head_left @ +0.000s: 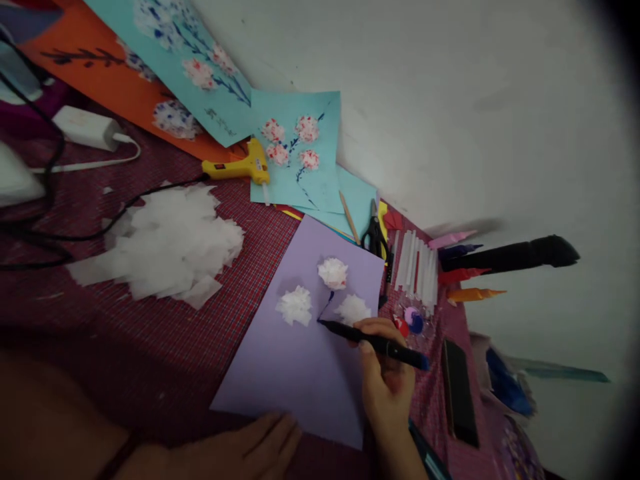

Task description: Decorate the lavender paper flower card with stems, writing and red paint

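My right hand (385, 380) is closed around a black marker (373, 341) with a blue end; its tip touches a lilac paper sheet (295, 373) at the foot of a short blue line. Three white tissue flowers (333, 273) are stuck on that sheet around the line. At the sheet's near edge my left hand (250, 443) lies flat, fingers stretched out and holding nothing.
A heap of white tissue squares (170, 243) lies left on the red checked cloth (100, 313). Behind are a yellow glue gun (240, 167), light blue flower pictures (295, 150), black scissors (374, 233), white sticks (415, 263), paint cones (460, 273), a dark phone (457, 393) and a white charger (85, 127).
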Available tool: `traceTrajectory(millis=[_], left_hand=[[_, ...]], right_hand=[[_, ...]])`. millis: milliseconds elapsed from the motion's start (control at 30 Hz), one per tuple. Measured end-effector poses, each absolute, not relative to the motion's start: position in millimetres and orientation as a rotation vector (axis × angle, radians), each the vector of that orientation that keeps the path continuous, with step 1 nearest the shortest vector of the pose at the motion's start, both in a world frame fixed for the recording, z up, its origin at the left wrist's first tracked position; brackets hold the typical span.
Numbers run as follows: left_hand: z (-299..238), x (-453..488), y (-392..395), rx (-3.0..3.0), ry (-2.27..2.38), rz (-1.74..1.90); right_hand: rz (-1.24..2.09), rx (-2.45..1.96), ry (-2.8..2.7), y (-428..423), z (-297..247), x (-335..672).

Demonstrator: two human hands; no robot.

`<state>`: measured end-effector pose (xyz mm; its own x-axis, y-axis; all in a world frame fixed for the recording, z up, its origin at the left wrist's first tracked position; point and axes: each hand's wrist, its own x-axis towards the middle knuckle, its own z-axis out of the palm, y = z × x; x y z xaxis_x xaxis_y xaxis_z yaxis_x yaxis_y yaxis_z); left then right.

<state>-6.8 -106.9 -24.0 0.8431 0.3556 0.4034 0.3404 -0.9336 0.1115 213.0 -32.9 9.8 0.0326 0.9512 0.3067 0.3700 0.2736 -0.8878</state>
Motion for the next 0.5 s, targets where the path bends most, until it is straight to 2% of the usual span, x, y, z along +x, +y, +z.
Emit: traceTrajectory(millis=[167,500], left_hand=[[-2,-13,-104,2.931,0.538,0.574],[6,-12,-102,2.922,0.504,0.54]], right_hand=[[0.753,-1.291,-1.589,-45,14,206],[0.85,-1.199,-1.796,-69,17,191]])
